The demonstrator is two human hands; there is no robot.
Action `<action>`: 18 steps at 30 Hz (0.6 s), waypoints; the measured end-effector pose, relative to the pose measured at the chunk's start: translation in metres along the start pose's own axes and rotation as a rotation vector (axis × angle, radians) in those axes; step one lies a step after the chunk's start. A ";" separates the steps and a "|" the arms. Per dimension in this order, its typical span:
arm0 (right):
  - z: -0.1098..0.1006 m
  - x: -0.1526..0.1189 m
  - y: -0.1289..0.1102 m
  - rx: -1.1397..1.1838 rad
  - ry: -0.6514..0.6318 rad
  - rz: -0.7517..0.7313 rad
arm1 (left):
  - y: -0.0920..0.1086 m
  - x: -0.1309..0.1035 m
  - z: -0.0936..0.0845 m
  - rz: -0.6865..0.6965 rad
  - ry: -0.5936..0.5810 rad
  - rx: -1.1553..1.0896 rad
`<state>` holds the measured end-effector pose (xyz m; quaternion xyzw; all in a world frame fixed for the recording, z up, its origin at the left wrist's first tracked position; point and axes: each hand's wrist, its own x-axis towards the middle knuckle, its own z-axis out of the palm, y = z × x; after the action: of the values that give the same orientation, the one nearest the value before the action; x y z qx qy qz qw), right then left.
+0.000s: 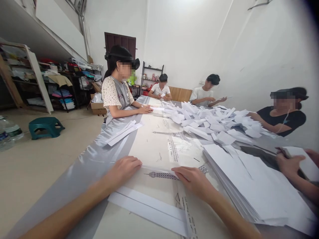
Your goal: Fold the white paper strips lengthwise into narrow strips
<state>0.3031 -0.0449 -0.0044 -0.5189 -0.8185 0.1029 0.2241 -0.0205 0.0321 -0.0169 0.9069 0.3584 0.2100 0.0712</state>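
My left hand (126, 170) rests low over the tablecloth (147, 146), its fingers together and bent downward. My right hand (194, 181) is to its right, fingers pressed together and pointing left. A faint pale edge runs between the two sets of fingertips; I cannot make out whether it is thin paper or a fold in the cloth. Nearer to me, long white paper strips (149, 212) lie flat below both hands. The cloth carries printed Eiffel towers and lettering. Right of my right hand lies a thick stack of white paper sheets (239, 182).
A heap of loose paper pieces (206, 122) covers the table's far right. More paper strips (124, 132) lie at the left edge. Several co-workers sit round the table; one person's hands (291, 162) hold a white block at right. A green stool (46, 127) stands on the floor.
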 end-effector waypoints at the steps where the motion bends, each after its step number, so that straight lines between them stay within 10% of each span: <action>1: -0.004 0.000 0.000 0.042 -0.015 0.032 | -0.003 0.001 -0.004 -0.011 -0.001 -0.080; 10: -0.031 0.001 0.001 0.269 -0.183 0.190 | -0.021 0.009 -0.022 -0.195 -0.039 -0.641; 18: -0.025 0.000 0.007 0.382 -0.211 0.212 | -0.035 0.008 -0.021 -0.152 -0.120 -0.565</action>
<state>0.3208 -0.0438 0.0145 -0.5365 -0.7441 0.3325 0.2192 -0.0464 0.0628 -0.0056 0.8324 0.3478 0.2416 0.3575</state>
